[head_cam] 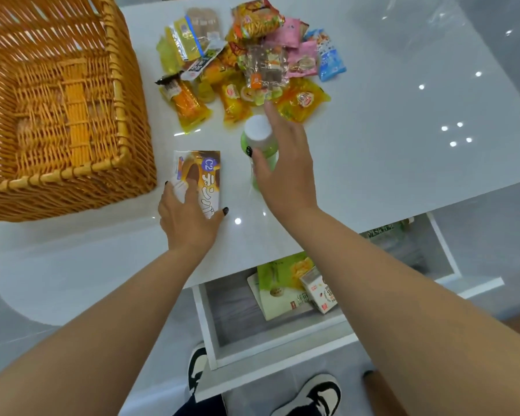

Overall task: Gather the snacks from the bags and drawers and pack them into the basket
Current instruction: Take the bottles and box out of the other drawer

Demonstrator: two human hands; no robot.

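On the glossy white tabletop [373,121], near its front edge, left hand [189,217] holds a flat brown-and-white snack box with purple "C2" print [200,178]; thumb and fingers curl round its near end, box lies flat on the surface; right hand [282,172] wraps a green plastic bottle with a white round cap [257,136]; thumb on the left side, fingers round the right, index finger extended past the cap toward the pile; bottle stands upright, just right of the box; both hands have dark painted nails.

Woven orange wicker basket [72,115], rectangular, coarse weave with a thick braided rim, sits at the table's left, just beside the box; its inside shows only wicker.

Loose pile of small crinkly snack packets [246,64] lies beyond the bottle at table centre: translucent yellow wrappers, pink sachets, a blue one, clear foil ones, an orange noodle-type pack on top.

Below the table edge, white drawer [210,319] stands pulled open; inside lie a green-and-cream flat packet [279,283] and a small white carton with red print [318,292], touching.
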